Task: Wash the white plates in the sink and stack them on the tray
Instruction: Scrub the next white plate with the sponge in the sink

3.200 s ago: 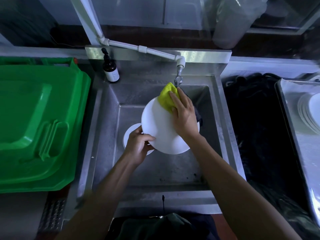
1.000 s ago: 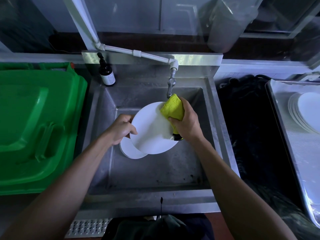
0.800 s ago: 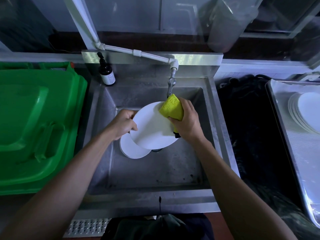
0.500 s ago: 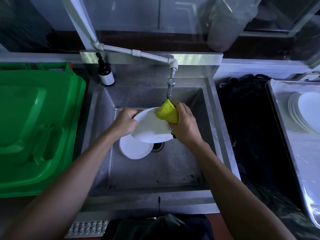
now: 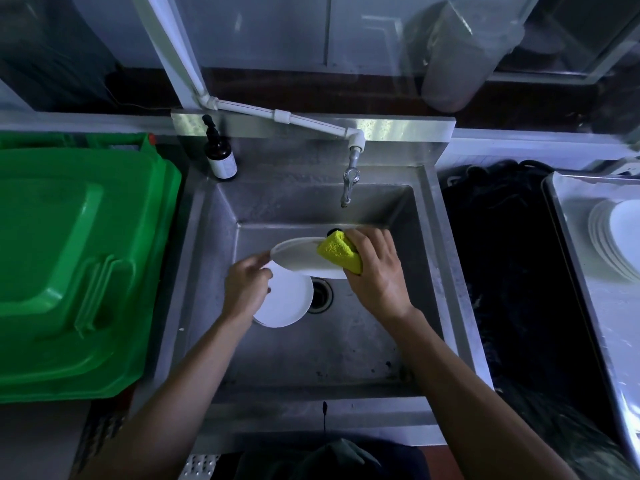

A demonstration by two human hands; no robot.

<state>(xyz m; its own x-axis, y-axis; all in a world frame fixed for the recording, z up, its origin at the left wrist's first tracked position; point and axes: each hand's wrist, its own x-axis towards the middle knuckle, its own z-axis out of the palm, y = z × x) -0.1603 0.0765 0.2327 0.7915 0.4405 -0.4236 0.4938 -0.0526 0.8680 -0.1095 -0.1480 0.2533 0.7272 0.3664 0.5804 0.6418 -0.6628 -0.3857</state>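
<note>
Sink (image 5: 429, 271): steel basin, the landmark for all positions below.
Held plate (image 5: 301, 259): white, tilted, above the basin floor near the drain (image 5: 322, 295).
Left hand (image 5: 246, 289): fingers curled round the held plate's left rim.
Right hand (image 5: 375, 271): fingers curled, pressing the yellow sponge (image 5: 340, 255) on the plate's right edge.
Second plate (image 5: 287, 303): flat on the basin floor, partly under the held plate.
Tap (image 5: 349, 181): over the basin's back wall.
Tray (image 5: 588, 271): right of the sink, bearing stacked plates (image 5: 616, 240).
Soap bottle (image 5: 220, 152): back-left corner.
Green bin lid (image 5: 76, 265): left of the sink.

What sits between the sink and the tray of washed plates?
Head view: a dark, black heap fills the stretch between sink and tray; I cannot tell what it is.
</note>
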